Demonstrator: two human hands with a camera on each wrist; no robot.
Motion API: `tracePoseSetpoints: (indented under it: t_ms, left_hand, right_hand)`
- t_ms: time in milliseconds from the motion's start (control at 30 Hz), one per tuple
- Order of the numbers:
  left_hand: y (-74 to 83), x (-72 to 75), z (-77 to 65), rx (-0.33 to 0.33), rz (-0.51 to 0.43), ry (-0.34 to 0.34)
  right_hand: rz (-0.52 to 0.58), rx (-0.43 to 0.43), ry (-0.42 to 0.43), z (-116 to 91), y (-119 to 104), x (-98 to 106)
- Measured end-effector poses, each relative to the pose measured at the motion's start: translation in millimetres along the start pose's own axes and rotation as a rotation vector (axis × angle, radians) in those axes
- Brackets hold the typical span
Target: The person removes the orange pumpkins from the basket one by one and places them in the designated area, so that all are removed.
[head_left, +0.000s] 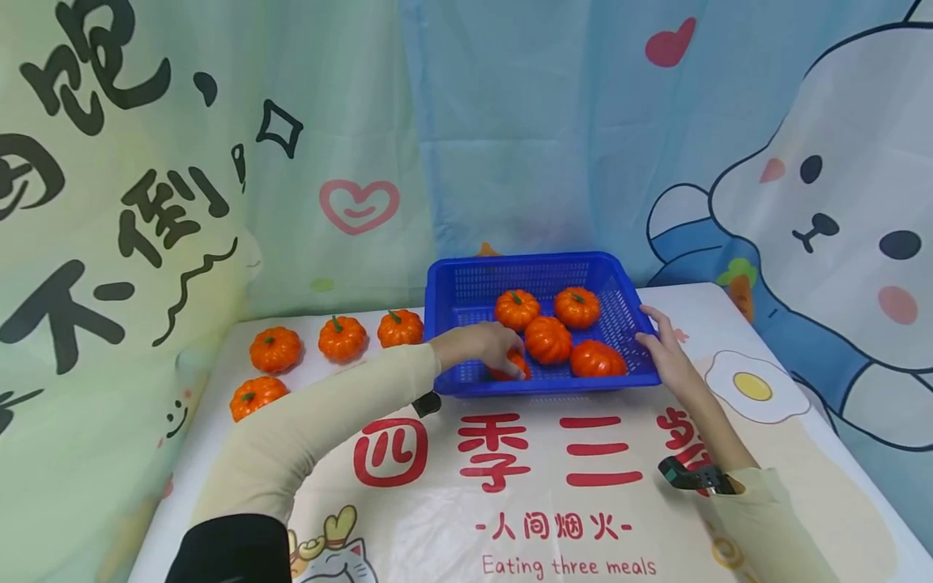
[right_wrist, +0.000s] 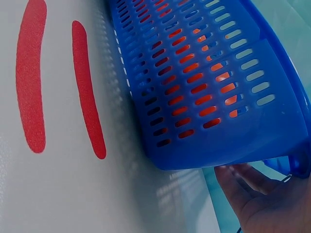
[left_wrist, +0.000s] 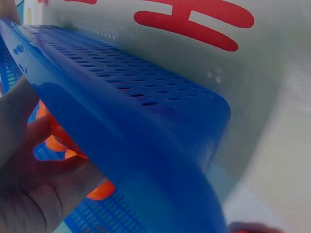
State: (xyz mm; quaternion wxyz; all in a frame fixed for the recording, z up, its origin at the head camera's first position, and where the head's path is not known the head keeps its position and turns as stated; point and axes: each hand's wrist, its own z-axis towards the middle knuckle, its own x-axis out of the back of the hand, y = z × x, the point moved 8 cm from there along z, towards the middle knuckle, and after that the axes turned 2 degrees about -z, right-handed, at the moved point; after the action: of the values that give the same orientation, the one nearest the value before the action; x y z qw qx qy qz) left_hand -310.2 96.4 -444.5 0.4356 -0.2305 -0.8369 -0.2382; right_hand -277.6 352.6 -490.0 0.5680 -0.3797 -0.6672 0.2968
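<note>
A blue plastic basket with perforated walls stands toward the back of the table. My left hand reaches over its left front and holds a small orange pumpkin inside; in the left wrist view, thumb and fingers close around this pumpkin behind the rim. Several other pumpkins lie in the basket's middle and right part. At the right end of the basket, my right hand grips the rim. The right wrist view has that hand against the basket's end wall, its fingertips partly hidden.
Left of the basket, several more pumpkins sit on the table, one partly behind the left sleeve. A printed cloth covers the table. A patterned curtain hangs right behind the basket.
</note>
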Motion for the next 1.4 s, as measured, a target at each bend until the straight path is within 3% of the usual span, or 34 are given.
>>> tracePoseSetpoints:
  t_ms: [133, 267, 400, 500, 633, 800, 933, 1233, 1400]
  left_hand:
    - [-2.6, 2.4, 0.1, 0.009, -0.009, 0.032]
    - [-4.2, 22.8, -7.3, -0.008, -0.011, 0.103]
    - [-6.0, 51.7, -27.0, -0.054, -0.119, 0.172]
    - [-8.0, 61.6, -47.9, -0.086, -0.201, 0.204]
    - [-11.6, 54.7, -74.4, -0.119, -0.259, 0.23]
    - [-20.1, 36.8, -97.1, -0.121, -0.325, 0.237]
    - [-25.8, 31.5, -105.6, -0.127, -0.358, 0.24]
    - [-28.0, 39.1, -122.8, -0.149, -0.362, 0.261]
    - [-28.4, 32.3, -130.1, -0.144, -0.374, 0.244]
  right_hand:
    - [0.003, -0.001, 0.002, 0, 0, -1]
    - [0.006, -0.002, -0.002, -1, 1, -3]
    - [0.003, 0.005, 0.008, -2, 0, -3]
    - [0.003, 0.008, 0.012, -2, -1, -2]
    - [0.003, 0.0, 0.014, -2, -2, 0]
    - [0.001, 0.001, 0.014, -4, -1, 4]
    - [0.003, 0.008, 0.011, -4, -2, 4]
    - [0.005, 0.007, 0.008, 0, 0, 2]
    - [-0.006, 0.014, 0.009, 2, -1, 1]
